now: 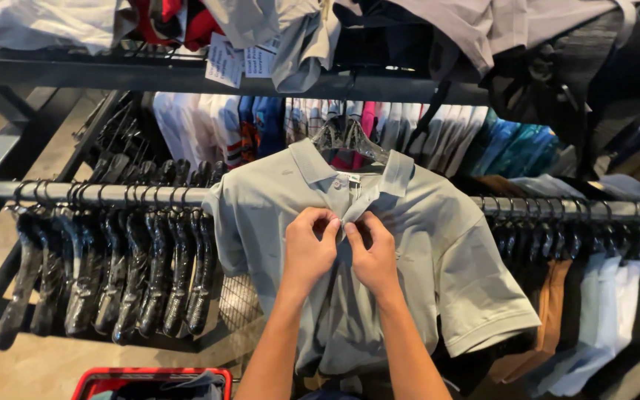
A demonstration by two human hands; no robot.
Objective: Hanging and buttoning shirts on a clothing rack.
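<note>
Both hands pinch the placket of a grey polo [424, 244] just below its collar: the left hand [309, 248] and the right hand [373, 255] each have a fingertip grip clenched on the cloth, thumbs nearly touching. The polo hangs on a clear hanger [350, 141] over the rail [112, 194].

A hard tug down could likely slip the shirt off the hanger or pull the hanger from the rail. Left of the grip hang empty black hangers [112, 259]; right of it, folded-looking white and tan shirts [594, 311]. Below the left forearm sits a red basket [153, 378]. Nothing blocks the hands.
</note>
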